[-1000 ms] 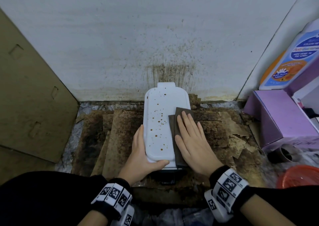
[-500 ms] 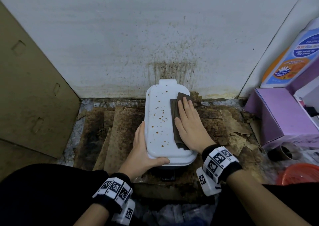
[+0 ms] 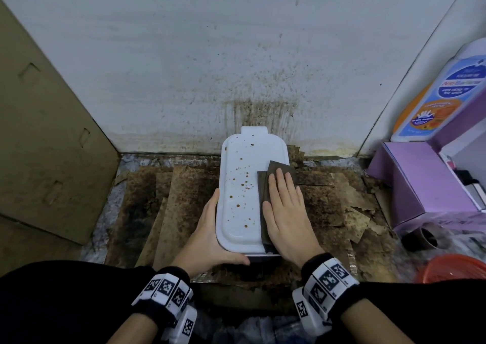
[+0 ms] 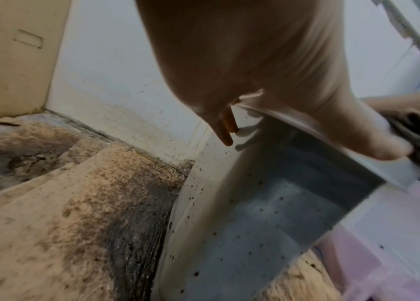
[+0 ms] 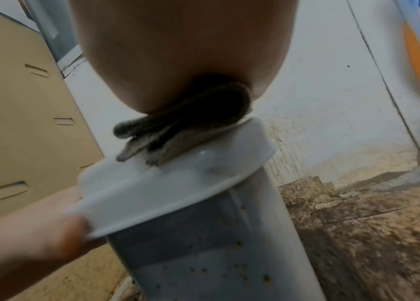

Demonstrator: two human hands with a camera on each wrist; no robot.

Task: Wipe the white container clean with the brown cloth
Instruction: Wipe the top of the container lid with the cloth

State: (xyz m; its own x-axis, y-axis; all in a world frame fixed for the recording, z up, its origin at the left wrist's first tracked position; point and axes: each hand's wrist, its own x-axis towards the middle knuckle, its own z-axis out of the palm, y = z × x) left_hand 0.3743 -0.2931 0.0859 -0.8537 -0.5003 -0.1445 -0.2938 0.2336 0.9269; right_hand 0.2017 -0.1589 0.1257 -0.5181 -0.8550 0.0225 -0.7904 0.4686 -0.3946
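The white container (image 3: 243, 186) stands upright on stained cardboard against the wall, its top face dotted with brown spots along the left and middle. The folded brown cloth (image 3: 279, 166) lies on the top's right half. My right hand (image 3: 285, 211) presses flat on the cloth with straight fingers. My left hand (image 3: 210, 234) grips the container's near left corner, fingers up the left side and thumb round the near edge. In the right wrist view the cloth (image 5: 191, 130) is squeezed between palm and container rim (image 5: 178, 183). The left wrist view shows the speckled container side (image 4: 268, 213).
A cardboard panel (image 3: 39, 146) leans at the left. At the right stand a purple box (image 3: 420, 186), a large bottle (image 3: 452, 94), a dark cup (image 3: 428, 236) and a red bowl (image 3: 457, 267). Wet, stained cardboard sheets (image 3: 181, 199) cover the floor; the wall (image 3: 263, 107) is splattered.
My right hand slid the cloth toward the container's far end, then drew it back toward me along the right side. The left hand kept its grip.
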